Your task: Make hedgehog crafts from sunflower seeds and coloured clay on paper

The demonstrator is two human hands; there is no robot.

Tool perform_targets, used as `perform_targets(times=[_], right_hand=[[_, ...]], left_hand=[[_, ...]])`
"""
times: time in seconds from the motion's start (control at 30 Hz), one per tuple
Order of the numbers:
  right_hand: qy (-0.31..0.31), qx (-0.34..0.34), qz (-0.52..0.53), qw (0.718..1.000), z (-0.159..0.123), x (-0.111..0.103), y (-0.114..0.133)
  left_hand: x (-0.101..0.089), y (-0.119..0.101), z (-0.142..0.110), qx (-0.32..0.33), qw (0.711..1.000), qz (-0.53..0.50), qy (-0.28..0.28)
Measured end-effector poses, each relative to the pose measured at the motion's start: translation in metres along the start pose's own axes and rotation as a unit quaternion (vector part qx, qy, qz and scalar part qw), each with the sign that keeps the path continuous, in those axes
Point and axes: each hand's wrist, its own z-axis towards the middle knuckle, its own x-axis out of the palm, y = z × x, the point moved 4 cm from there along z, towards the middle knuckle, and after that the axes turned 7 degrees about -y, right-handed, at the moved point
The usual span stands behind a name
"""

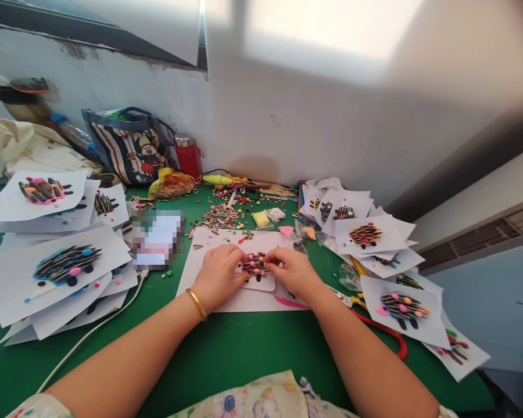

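Observation:
A small white card lies on a larger white sheet in front of me. On the card is a hedgehog picture of striped sunflower seeds, dotted with pink, orange and red balls. My left hand, with a gold bangle at the wrist, grips the picture's left side between bent fingers and thumb. At its right side my right hand has thumb and forefinger pinched together against the seeds; anything between those fingertips is hidden. A pink strip lies on the sheet below my right hand.
Finished seed pictures are piled at left and right. Red-handled scissors lie beside my right forearm. A phone with a cable rests left. Loose seeds, yellow clay, a striped bag and a red flask stand behind.

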Motion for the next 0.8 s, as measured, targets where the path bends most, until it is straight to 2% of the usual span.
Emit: perform_targets(times=[0.37, 0.53, 0.67, 0.8], right_hand=[[0.009, -0.033, -0.055, 0.998, -0.003, 0.011, 0.009], [-0.025, -0.087, -0.047, 0.995, -0.002, 0.015, 0.016], [-0.041, -0.088, -0.045, 0.994, -0.002, 0.017, 0.015], [-0.044, -0.091, -0.041, 0.994, -0.002, 0.016, 0.015]], left_hand=[[0.000, -0.002, 0.000, 0.014, 0.999, 0.028, -0.009], [-0.001, -0.006, 0.000, 0.032, 0.997, 0.064, -0.033], [-0.002, -0.011, -0.002, 0.054, 0.993, 0.091, -0.058], [-0.003, -0.016, -0.002, 0.069, 0.989, 0.119, -0.054]])
